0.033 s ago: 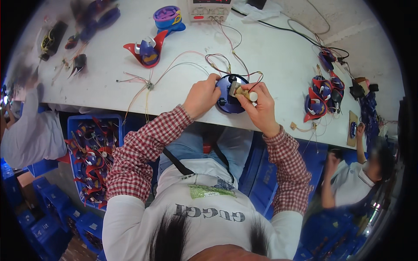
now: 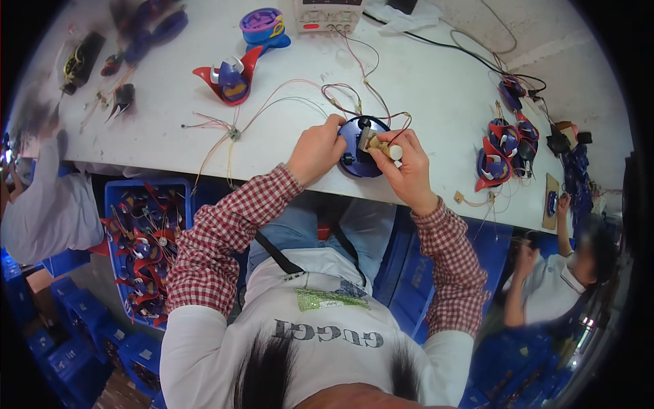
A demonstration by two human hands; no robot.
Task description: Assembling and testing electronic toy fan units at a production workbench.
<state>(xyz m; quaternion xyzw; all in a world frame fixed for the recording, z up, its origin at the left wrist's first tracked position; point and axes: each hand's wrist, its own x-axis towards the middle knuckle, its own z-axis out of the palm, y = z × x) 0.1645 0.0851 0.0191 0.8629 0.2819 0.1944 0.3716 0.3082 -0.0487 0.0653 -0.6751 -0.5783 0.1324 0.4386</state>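
Observation:
A round dark blue plastic part point(image 2: 355, 165) lies at the table's near edge, with black pieces on its face. My left hand point(image 2: 319, 150) pinches its left rim between thumb and fingers. In my right hand point(image 2: 407, 163) is a small yellowish piece with a metal plate and a white round end point(image 2: 396, 152); its plate rests against the middle of the blue part. Red and dark wires point(image 2: 402, 123) run from near that piece to the back. The fingers partly hide the piece, so its exact kind is unclear.
A power supply point(image 2: 330, 15) stands at the back, beside a blue-purple round container point(image 2: 261, 27). Red-blue toy part point(image 2: 231, 78) and loose wires point(image 2: 233, 133) lie left; several similar parts point(image 2: 503, 153) lie right. A blue crate point(image 2: 112, 204) is below left. Co-workers point(image 2: 555, 286) sit at both sides.
My hands and the blue part stay where they were. The person at the right has shifted a raised hand slightly.

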